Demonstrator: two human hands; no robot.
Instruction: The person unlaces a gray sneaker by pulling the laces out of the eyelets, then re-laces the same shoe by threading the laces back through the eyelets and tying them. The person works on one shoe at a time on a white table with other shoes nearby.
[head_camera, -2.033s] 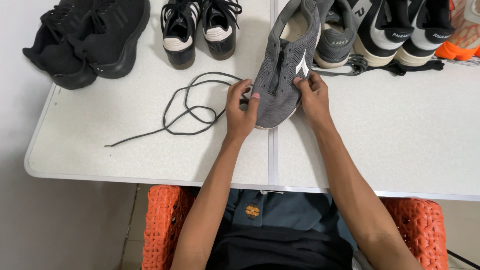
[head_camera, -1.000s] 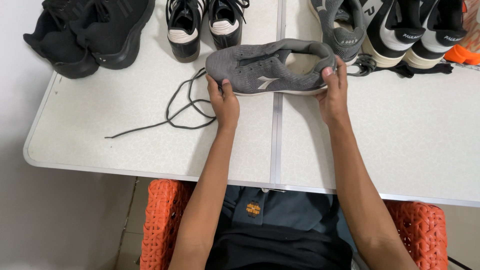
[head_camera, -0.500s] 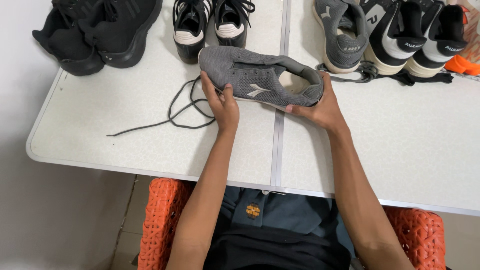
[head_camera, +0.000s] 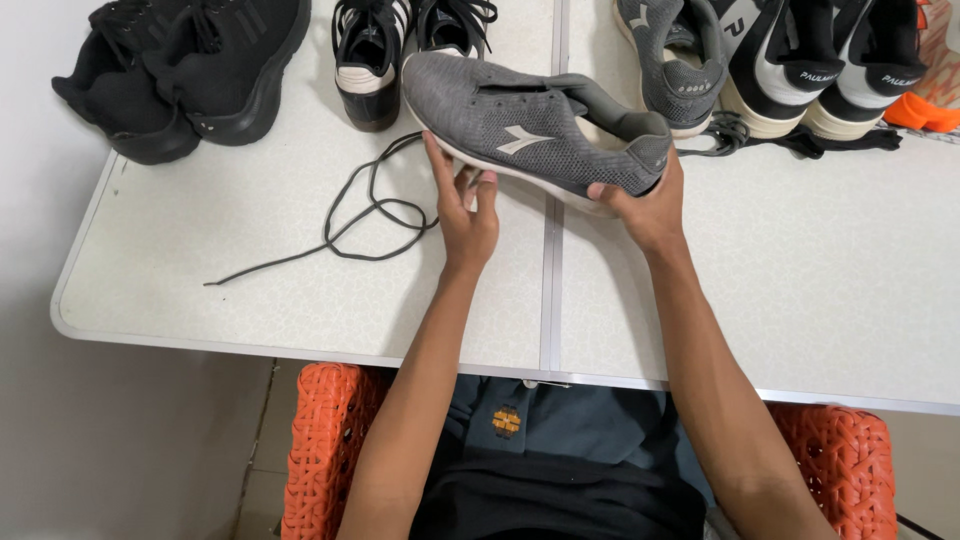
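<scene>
A grey knit sneaker (head_camera: 535, 130), laceless and white-soled, lay on its side just above the speckled white table (head_camera: 800, 290), toe at 10 o'clock. The left hand (head_camera: 465, 205) pressed spread fingers against the sole near the toe; the right hand (head_camera: 640, 205) clamped its fingers round the heel. A dark loose lace (head_camera: 365, 215) curled at 9 o'clock. Black sneakers (head_camera: 190, 70) sat at 10 o'clock, black-and-white shoes (head_camera: 810, 60) at 1 o'clock.
</scene>
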